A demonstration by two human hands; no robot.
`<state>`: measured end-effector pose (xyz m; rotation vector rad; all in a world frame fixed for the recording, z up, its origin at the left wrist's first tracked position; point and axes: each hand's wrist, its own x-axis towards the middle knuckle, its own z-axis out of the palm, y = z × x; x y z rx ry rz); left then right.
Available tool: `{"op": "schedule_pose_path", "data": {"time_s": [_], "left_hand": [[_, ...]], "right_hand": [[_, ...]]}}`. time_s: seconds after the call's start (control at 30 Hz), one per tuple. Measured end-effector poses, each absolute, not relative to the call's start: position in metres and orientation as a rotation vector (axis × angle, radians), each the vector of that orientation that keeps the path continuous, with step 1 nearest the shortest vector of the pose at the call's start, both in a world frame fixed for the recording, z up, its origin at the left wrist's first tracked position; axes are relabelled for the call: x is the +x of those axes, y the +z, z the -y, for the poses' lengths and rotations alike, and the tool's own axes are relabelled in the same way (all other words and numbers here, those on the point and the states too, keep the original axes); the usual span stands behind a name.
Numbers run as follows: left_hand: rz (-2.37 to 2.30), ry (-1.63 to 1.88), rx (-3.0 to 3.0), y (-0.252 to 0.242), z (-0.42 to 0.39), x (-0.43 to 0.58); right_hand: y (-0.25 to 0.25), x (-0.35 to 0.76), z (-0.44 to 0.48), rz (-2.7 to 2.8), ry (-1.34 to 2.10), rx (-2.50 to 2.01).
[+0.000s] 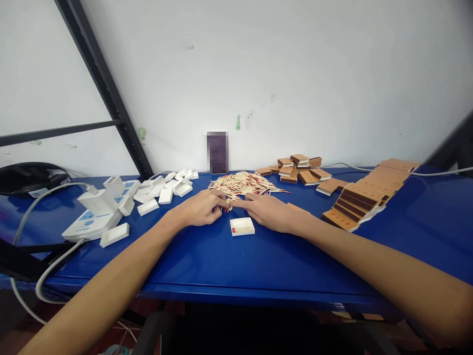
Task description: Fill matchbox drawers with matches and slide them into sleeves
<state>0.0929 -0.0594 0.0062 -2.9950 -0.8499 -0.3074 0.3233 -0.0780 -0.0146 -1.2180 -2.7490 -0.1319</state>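
A heap of red-tipped matches [248, 182] lies in front of me. My left hand [199, 208] is at its near edge, fingers curled together around a few matches [225, 209]. From the other side my right hand [271, 212] reaches in, index finger stretched out and its tip touching the same matches by the left fingertips. The rest of the right fingers are partly hidden under the palm. Just below both hands sits an open white matchbox tray [242, 227], with a few matches along its near side.
Several empty white trays [165, 195] are scattered at left, beside a power strip [92, 224] with plugs and cables. Brown matchboxes [291, 170] lie back right, near a long row of matchbox sleeves [364, 192]. A pixelated dark object [218, 153] leans on the wall.
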Motion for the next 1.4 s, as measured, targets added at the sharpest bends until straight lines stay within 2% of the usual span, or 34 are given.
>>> {"op": "schedule_pose_path", "data": {"time_s": [0.77, 1.13, 1.4], "left_hand": [[0.725, -0.225, -2.951, 0.0119, 0.0650, 0.0953], [0.948, -0.519, -2.915, 0.0084, 0.0601, 0.0907], [0.947, -0.453, -2.956, 0.0092, 0.0612, 0.0896]], "right_hand": [[-0.0127, 0.3238, 0.0793, 2.668, -0.210, -1.427], [-0.0180, 0.3269, 0.0727, 2.650, -0.077, -1.198], [-0.0198, 0.3268, 0.0733, 2.609, -0.045, -1.061]]}}
